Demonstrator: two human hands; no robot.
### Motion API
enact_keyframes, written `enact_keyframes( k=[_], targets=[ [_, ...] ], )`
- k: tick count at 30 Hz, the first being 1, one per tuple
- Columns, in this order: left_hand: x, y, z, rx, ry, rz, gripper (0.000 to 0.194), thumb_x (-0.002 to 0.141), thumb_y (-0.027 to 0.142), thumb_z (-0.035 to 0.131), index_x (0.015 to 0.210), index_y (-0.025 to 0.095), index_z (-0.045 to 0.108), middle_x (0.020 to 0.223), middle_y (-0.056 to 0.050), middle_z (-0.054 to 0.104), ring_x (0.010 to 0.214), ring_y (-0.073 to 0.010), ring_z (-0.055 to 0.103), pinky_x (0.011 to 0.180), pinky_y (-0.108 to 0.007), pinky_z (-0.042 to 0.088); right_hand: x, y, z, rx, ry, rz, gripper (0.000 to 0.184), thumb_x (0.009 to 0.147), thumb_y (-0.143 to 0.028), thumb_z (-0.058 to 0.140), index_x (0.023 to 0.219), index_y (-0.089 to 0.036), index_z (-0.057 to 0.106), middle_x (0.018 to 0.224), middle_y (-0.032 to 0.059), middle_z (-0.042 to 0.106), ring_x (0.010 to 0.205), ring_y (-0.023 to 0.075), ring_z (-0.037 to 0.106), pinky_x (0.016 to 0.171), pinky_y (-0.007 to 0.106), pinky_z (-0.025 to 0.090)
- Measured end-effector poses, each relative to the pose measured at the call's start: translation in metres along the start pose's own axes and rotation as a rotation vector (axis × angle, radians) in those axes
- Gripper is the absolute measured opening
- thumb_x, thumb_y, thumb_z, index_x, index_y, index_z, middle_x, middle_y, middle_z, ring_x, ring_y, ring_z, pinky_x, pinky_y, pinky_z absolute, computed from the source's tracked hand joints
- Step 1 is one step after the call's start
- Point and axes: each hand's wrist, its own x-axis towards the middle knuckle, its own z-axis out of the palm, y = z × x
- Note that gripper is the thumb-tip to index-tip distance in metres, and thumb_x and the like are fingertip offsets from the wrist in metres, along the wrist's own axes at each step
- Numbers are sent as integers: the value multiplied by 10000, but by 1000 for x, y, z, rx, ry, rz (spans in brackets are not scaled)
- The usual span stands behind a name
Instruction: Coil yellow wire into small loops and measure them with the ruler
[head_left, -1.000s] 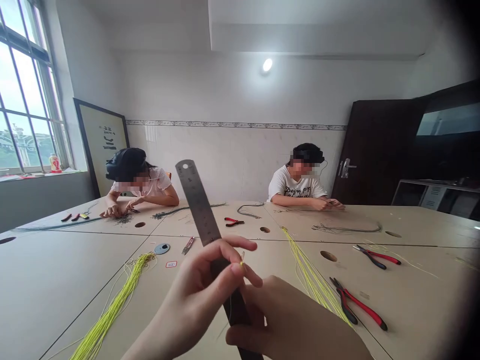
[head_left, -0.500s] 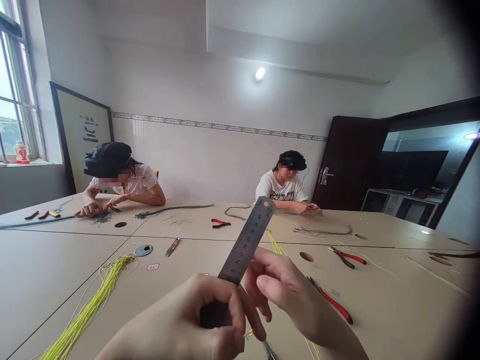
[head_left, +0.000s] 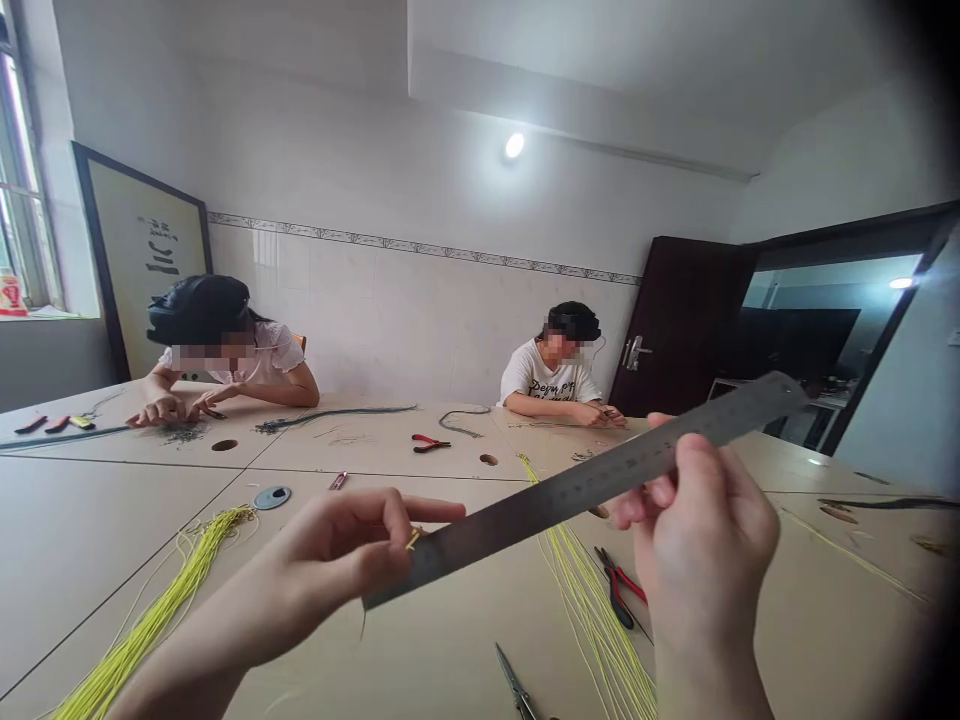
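A steel ruler [head_left: 577, 487] is held up slantwise in front of me, its far end raised to the right. My right hand [head_left: 709, 530] grips it toward that upper end, thumb on the near face. At the lower end, my left hand [head_left: 352, 550] pinches a short yellow cord [head_left: 413, 540] against or beside the ruler; whether the fingers also grip the metal I cannot tell. A thin dark strand hangs just below the ruler's corner. Beneath the ruler, a bundle of yellow cords [head_left: 592, 600] lies on the table.
Scissors [head_left: 516, 685] lie near the front, red-handled pliers [head_left: 621, 590] by my right wrist. Another yellow cord bundle [head_left: 184, 590] is at left, near a grey round cover [head_left: 271, 497]. More pliers [head_left: 430, 442] lie farther back. Two people sit across the table [head_left: 300, 630], working with their hands.
The ruler has swung from steep to a shallow slant, spreading across to the right. My right hand has taken hold of it; my left hand has moved left to its lower end.
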Motion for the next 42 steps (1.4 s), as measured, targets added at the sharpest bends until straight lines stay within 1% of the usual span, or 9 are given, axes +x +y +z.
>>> enact_keyframes(
  k=[3,6,11,18,25,32,36,39,42],
  targets=[
    [-1,4,-5,-246,105,11,165,782,242,671,647,185,595,1110,-43,724,948,-160,677,747,-166,501,5,-6,-1,74,104,-54,101,813,-207,514,803,-189,614,449,-91,330,346,73,346,318,206,311],
    [0,8,-4,-482,70,62,154,746,180,682,609,178,612,1060,-85,738,904,-186,702,726,-206,561,5,-11,0,121,141,-79,114,761,-159,506,790,-200,608,447,-88,325,353,78,326,318,218,290],
    [-4,14,4,-591,50,73,140,706,178,743,598,149,659,1057,-135,731,635,-188,727,608,-242,601,3,-17,3,130,197,-79,232,641,-80,480,780,-182,635,410,-83,328,334,82,307,308,234,258],
    [-14,17,10,-686,3,99,98,720,129,742,636,139,692,1112,-158,705,716,-189,741,634,-195,597,2,-19,7,172,241,29,317,577,-41,459,777,-190,655,413,-80,335,341,69,303,329,237,259],
    [-14,20,14,-716,-63,132,94,750,99,707,660,125,704,1099,-131,713,845,-186,734,677,-186,604,3,-19,6,157,251,56,305,560,-55,439,735,-201,641,403,-78,309,338,79,268,313,230,240],
    [-13,18,14,-735,-116,170,102,791,83,660,703,115,701,1123,-124,703,712,-126,735,668,-138,583,6,-16,6,169,251,38,335,557,-62,414,772,-210,624,392,-86,287,338,89,226,292,207,235],
    [-11,15,14,-714,-70,192,135,802,89,627,683,128,679,1122,-135,704,910,-158,717,684,-153,584,4,-14,4,160,229,39,312,590,-104,470,822,-231,635,396,-94,301,334,87,241,288,214,257],
    [-10,14,14,-614,8,181,147,801,106,615,669,155,656,1112,-104,716,1007,-191,686,708,-208,598,-2,-15,2,120,179,34,306,628,-126,547,894,-242,643,412,-98,346,336,84,301,298,220,302],
    [-12,14,14,-379,34,101,138,795,141,642,659,156,625,1168,-81,695,797,-150,714,746,-242,587,-7,-17,2,94,140,105,257,719,-148,577,949,-246,641,411,-101,339,318,83,343,302,226,321]
  ],
)
